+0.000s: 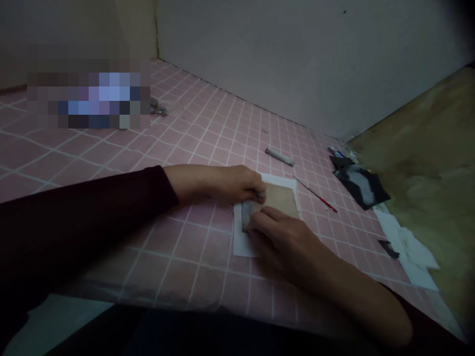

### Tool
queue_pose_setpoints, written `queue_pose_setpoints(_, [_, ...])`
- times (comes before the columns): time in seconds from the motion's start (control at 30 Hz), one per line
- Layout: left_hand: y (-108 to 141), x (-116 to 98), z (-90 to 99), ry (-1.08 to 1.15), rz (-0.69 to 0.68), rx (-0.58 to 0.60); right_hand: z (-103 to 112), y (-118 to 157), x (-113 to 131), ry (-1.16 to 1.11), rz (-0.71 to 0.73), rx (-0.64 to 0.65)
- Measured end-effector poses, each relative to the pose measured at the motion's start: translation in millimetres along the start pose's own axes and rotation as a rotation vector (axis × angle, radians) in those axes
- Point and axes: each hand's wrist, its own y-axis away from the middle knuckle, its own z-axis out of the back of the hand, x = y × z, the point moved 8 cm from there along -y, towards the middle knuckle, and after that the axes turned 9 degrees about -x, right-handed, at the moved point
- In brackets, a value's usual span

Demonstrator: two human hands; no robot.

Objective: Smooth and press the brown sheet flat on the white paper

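A sheet of white paper (241, 248) lies on the pink checked table cover, and a beige rectangular piece (280, 197) rests on it. Along the left side of that piece sits a greyish, partly see-through strip (246, 211); its kind I cannot make out. My left hand (241, 182) has its fingers curled shut at the strip's far end. From the near side, my right hand (284, 232) pinches the strip's other end, fingertips partly hidden. A thin red-handled tool (321, 199) lies just right of the paper.
Beyond the paper lies a grey tube-like piece (279, 156). At the right are a black sheet with a pale patch (358, 183), a small black scrap (389, 248) and white papers (411, 252). Metal items (159, 107) lie far left beside a blurred-out area. Walls border the table behind.
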Motion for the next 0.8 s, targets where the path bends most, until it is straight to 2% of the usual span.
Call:
queue_pose_setpoints(0.13, [0,3,-1.7,0.001,0.035,0.034,3,-10,3,-0.007,0.021,-0.084])
queue_pose_setpoints(0.2, [1,2,-0.5,0.022,0.01,0.016,2,-11,0,-0.146,-0.005,-0.026])
queue_pose_setpoints(0.3, [2,0,1.1,0.017,-0.025,-0.015,2,-3,-18,-0.467,-0.189,0.089])
queue_pose_setpoints(0.4, [3,-1,1.8,-0.012,-0.03,-0.03,7,8,-44,-0.803,-0.429,0.034])
queue_pose_setpoints(0.47, [4,-2,2.2,-0.019,-0.021,-0.034,0,12,-53,-1.0,-0.522,0.044])
queue_pose_setpoints(0.63, [3,-4,-0.1,-0.052,0.012,0.027,-18,14,-61,-1.357,-0.605,0.062])
queue_pose_setpoints(0.8, [2,-9,-0.2,-0.08,0.025,0.069,-22,20,-69,-1.501,-0.679,0.049])
